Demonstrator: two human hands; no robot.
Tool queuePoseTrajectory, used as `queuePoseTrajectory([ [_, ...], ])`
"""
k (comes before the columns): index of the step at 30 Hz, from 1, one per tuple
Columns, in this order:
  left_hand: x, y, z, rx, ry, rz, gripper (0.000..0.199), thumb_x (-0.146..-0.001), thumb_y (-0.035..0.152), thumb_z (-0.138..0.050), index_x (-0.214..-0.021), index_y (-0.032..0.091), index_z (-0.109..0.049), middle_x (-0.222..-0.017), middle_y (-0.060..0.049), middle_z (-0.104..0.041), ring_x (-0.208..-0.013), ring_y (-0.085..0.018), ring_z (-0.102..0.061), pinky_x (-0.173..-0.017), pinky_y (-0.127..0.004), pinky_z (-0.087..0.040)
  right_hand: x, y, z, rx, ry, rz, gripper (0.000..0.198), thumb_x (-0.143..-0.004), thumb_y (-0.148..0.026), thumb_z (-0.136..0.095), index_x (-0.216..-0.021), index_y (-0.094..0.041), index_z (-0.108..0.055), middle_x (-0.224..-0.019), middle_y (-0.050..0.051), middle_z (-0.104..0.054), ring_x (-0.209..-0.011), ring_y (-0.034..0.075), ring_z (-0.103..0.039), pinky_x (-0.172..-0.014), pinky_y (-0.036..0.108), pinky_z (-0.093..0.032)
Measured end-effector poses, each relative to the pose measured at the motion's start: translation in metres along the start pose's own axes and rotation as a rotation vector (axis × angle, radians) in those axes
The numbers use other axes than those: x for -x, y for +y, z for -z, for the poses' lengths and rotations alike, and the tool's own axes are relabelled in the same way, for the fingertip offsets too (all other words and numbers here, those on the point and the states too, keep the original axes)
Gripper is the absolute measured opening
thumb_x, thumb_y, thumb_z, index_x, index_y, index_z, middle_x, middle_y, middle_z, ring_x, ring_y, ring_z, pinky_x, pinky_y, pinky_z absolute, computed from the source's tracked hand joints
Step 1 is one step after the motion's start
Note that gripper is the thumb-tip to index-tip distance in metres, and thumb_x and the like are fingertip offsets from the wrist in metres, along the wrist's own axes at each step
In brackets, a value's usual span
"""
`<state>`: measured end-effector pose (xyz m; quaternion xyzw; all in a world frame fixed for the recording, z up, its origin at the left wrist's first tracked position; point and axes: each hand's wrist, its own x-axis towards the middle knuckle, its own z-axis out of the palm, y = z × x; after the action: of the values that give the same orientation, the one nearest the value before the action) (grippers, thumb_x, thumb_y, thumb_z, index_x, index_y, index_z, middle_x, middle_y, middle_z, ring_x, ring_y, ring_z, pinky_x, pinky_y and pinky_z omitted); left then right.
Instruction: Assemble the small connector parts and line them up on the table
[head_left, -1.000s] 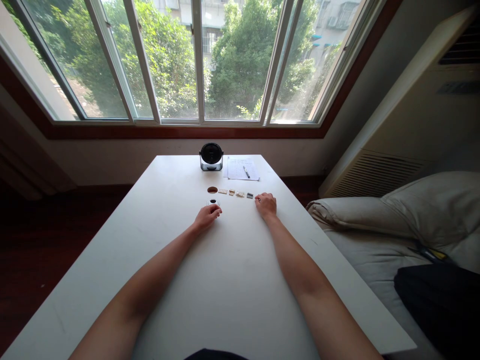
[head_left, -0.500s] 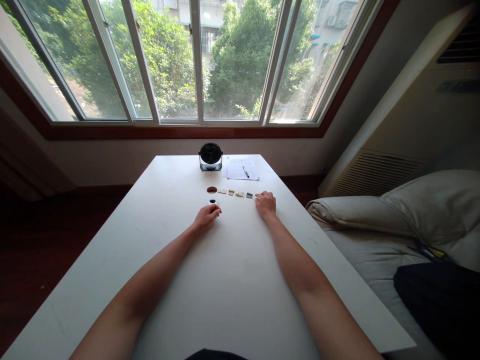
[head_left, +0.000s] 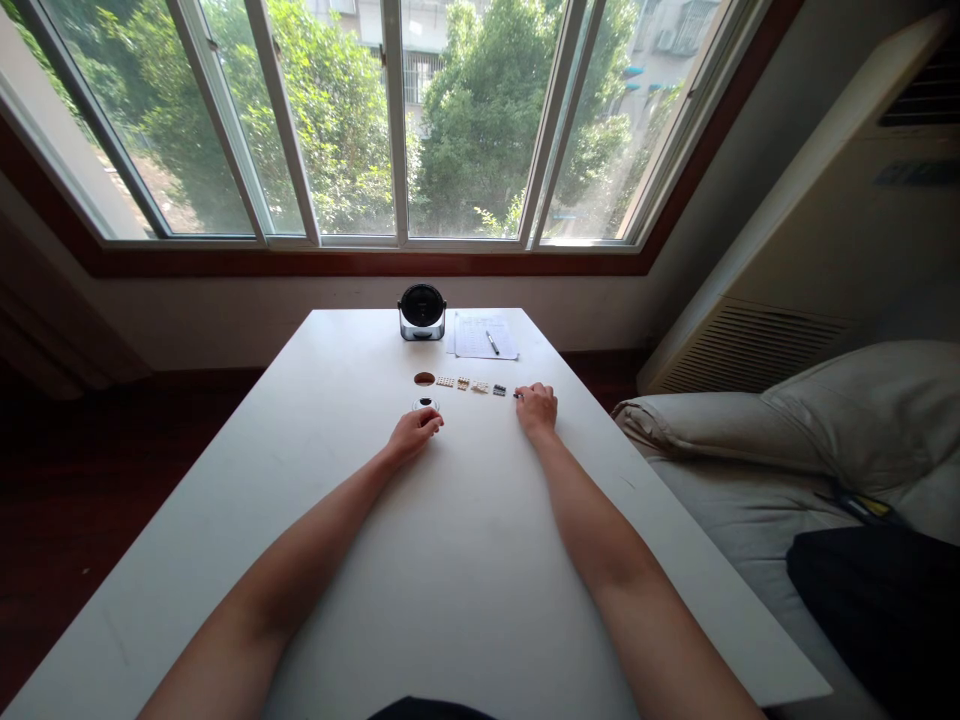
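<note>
My right hand [head_left: 538,408] is at the right end of a row of small pieces, its fingertips pinched on a small dark piece [head_left: 517,396]. Just left of it lies a group of dark small pieces [head_left: 499,390]. Further left come cream pieces [head_left: 480,387], gold-brown pieces [head_left: 463,383] and a neat block of pale dots [head_left: 445,382]. My left hand [head_left: 416,430] rests on the table with curled fingers, right in front of a small round clear dish [head_left: 417,404] with something dark inside. Whatever its fingers hold, if anything, is hidden.
A round reddish-brown hole or disc [head_left: 424,379] shows in the white table [head_left: 450,560] behind the dish. At the back stand a black fan [head_left: 421,308] and printed sheets [head_left: 472,345] with a pen [head_left: 492,343] on them. A sofa [head_left: 720,430] is alongside on the right.
My right hand has drawn slightly right, away from the dark group, and a small dark piece now shows at its fingertips. My left hand has stayed in place.
</note>
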<state>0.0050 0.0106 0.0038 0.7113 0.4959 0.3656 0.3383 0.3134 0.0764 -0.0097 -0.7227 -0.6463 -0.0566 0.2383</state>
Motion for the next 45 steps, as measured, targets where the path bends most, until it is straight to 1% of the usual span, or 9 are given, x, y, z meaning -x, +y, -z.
queuePoseTrajectory([
  [4, 0.000, 0.000, 0.001, 0.006, -0.003, -0.007, 0.028, -0.087, 0.041, -0.049, -0.084, 0.020, -0.067, -0.077, -0.001, -0.066, -0.072, -0.015, -0.060, -0.069, -0.026, -0.046, 0.000, 0.000, 0.000, -0.003, -0.008, 0.001, 0.030, -0.092, -0.020, -0.049, -0.108, -0.022, -0.074, -0.109, 0.014, -0.060, -0.108, 0.028, -0.044, -0.090, 0.038, -0.036],
  [13, 0.001, 0.003, 0.001, -0.004, -0.004, 0.000, 0.029, -0.086, 0.042, -0.048, -0.084, 0.020, -0.068, -0.077, -0.002, -0.067, -0.072, -0.016, -0.060, -0.069, -0.027, -0.046, 0.000, 0.000, -0.002, 0.005, 0.037, -0.042, 0.029, -0.094, -0.019, -0.046, -0.105, -0.020, -0.073, -0.107, 0.013, -0.063, -0.106, 0.028, -0.046, -0.088, 0.037, -0.036],
  [17, 0.001, 0.004, 0.001, -0.009, -0.001, -0.012, 0.030, -0.087, 0.042, -0.048, -0.084, 0.020, -0.068, -0.077, -0.002, -0.067, -0.072, -0.016, -0.061, -0.069, -0.027, -0.046, 0.000, -0.001, 0.000, 0.018, 0.004, -0.060, 0.027, -0.094, -0.019, -0.046, -0.101, -0.020, -0.072, -0.105, 0.013, -0.063, -0.106, 0.027, -0.048, -0.088, 0.037, -0.036],
  [23, -0.001, 0.000, 0.000, -0.006, 0.004, -0.023, 0.028, -0.087, 0.040, -0.049, -0.083, 0.020, -0.068, -0.076, -0.001, -0.066, -0.071, -0.015, -0.060, -0.068, -0.026, -0.046, -0.002, 0.000, -0.002, -0.006, -0.032, -0.051, 0.030, -0.095, -0.020, -0.044, -0.098, -0.019, -0.074, -0.103, 0.012, -0.065, -0.104, 0.025, -0.050, -0.089, 0.035, -0.037],
  [30, -0.001, -0.001, 0.000, -0.026, 0.006, -0.018, 0.027, -0.087, 0.039, -0.049, -0.083, 0.020, -0.068, -0.076, -0.001, -0.066, -0.069, -0.015, -0.059, -0.067, -0.026, -0.044, -0.002, -0.004, -0.001, -0.078, 0.005, -0.002, 0.029, -0.091, -0.016, -0.046, -0.096, -0.019, -0.074, -0.099, 0.010, -0.066, -0.101, 0.024, -0.052, -0.090, 0.034, -0.039],
  [34, 0.001, 0.002, 0.002, -0.101, 0.024, -0.050, 0.026, -0.088, 0.039, -0.049, -0.083, 0.021, -0.068, -0.076, -0.001, -0.066, -0.071, -0.016, -0.059, -0.067, -0.026, -0.043, 0.002, -0.016, 0.001, -0.140, -0.021, 0.094, 0.028, -0.091, -0.015, -0.047, -0.098, -0.020, -0.073, -0.099, 0.008, -0.067, -0.101, 0.021, -0.054, -0.093, 0.031, -0.039],
  [38, 0.002, 0.001, 0.012, -0.259, 0.060, -0.057, 0.024, -0.089, 0.037, -0.049, -0.083, 0.023, -0.067, -0.079, -0.001, -0.066, -0.073, -0.017, -0.058, -0.068, -0.029, -0.041, 0.014, -0.040, 0.005, -0.176, -0.138, 0.275, 0.027, -0.093, -0.016, -0.048, -0.103, -0.021, -0.072, -0.104, 0.006, -0.068, -0.105, 0.020, -0.055, -0.094, 0.029, -0.041],
  [42, 0.000, -0.004, 0.025, -0.419, 0.123, -0.034, 0.022, -0.089, 0.034, -0.049, -0.085, 0.023, -0.068, -0.091, -0.006, -0.067, -0.088, -0.022, -0.058, -0.079, -0.033, -0.043, 0.032, -0.071, 0.011, -0.188, -0.257, 0.486, 0.026, -0.097, -0.025, -0.047, -0.110, -0.023, -0.070, -0.115, 0.006, -0.065, -0.114, 0.020, -0.053, -0.098, 0.031, -0.041],
  [45, -0.002, -0.011, 0.034, -0.531, 0.163, 0.002, 0.020, -0.088, 0.033, -0.052, -0.088, 0.023, -0.070, -0.099, -0.008, -0.066, -0.099, -0.026, -0.055, -0.089, -0.038, -0.041, 0.045, -0.091, 0.014, -0.176, -0.328, 0.606, 0.032, -0.097, -0.035, -0.048, -0.122, -0.024, -0.066, -0.128, 0.007, -0.060, -0.124, 0.023, -0.048, -0.105, 0.035, -0.037],
])
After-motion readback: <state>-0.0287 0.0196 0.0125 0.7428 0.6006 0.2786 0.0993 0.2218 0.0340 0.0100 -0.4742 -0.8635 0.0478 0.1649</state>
